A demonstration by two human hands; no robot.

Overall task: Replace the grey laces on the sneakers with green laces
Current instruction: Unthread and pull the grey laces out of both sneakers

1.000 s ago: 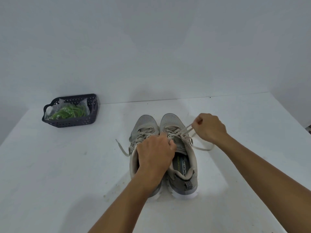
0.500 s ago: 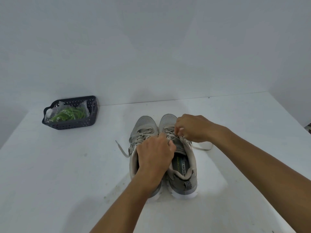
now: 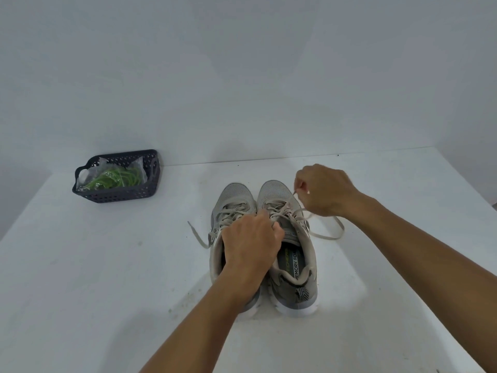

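Unlacing is underway: the right hand (image 3: 324, 192) pinches a grey lace (image 3: 326, 229) and draws it up from the right sneaker (image 3: 289, 246) on the bench (image 3: 107, 265), while the left hand (image 3: 251, 242) grips the tongue area. Next, each crossing needs freeing (green laces (image 3: 115, 179) wait in the basket (image 3: 118, 196)).

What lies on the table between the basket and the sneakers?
In the head view, only bare white table between basket and sneakers, apart from one loose grey lace end beside the left sneaker.

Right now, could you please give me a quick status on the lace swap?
Right hand pinches right sneaker's grey lace. Left hand steadies the sneakers. Green laces bagged in the basket. Nothing in the way.
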